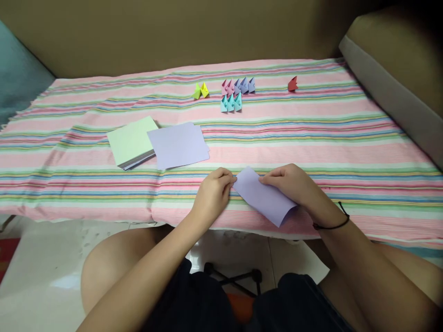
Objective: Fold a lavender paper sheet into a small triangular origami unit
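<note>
A lavender sheet of paper [263,196] lies at a slant near the table's front edge, its lower right end curling up. My left hand [213,191] pinches the sheet's left corner between thumb and fingers. Closed on its upper right edge is my right hand [292,182], which wears a dark cord at the wrist. Left of the hands, more lavender sheets [180,145] overlap a thick stack of paper with a pale green top sheet [133,138].
Small folded paper pieces stand at the back: yellow ones [200,91], pink and lavender ones [238,86], turquoise ones [231,103] and a red one [292,84]. A striped cloth [311,152] covers the table. A brown panel [190,37] rises behind, with a cushioned block [394,83] at right.
</note>
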The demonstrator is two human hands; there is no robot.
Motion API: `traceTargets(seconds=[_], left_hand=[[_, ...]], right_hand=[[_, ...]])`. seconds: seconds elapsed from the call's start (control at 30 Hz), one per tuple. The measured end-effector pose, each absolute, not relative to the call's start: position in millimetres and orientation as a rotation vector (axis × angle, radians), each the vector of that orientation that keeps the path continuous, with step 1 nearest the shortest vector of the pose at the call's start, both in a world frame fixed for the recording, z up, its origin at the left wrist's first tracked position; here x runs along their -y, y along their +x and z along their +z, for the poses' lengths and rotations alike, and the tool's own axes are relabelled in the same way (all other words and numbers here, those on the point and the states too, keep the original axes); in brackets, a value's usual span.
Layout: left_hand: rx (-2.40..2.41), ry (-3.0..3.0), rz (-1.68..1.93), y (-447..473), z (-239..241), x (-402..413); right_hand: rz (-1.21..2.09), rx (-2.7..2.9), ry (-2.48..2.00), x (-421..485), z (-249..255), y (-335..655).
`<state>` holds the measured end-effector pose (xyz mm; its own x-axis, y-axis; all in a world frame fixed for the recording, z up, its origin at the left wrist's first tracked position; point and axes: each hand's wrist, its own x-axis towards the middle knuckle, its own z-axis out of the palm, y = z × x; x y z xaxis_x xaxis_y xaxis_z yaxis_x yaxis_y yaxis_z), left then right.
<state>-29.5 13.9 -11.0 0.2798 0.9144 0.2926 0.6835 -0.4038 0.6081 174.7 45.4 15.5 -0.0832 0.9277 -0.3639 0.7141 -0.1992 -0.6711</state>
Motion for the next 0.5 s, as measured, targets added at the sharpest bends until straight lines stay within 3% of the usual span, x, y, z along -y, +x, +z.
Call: traceTargets(seconds=[0.5], left_hand=[[-1.410, 1.995, 0.815, -36, -1, -23]], right_hand=[[1.185, 1.790, -1.901, -44, 17, 176]])
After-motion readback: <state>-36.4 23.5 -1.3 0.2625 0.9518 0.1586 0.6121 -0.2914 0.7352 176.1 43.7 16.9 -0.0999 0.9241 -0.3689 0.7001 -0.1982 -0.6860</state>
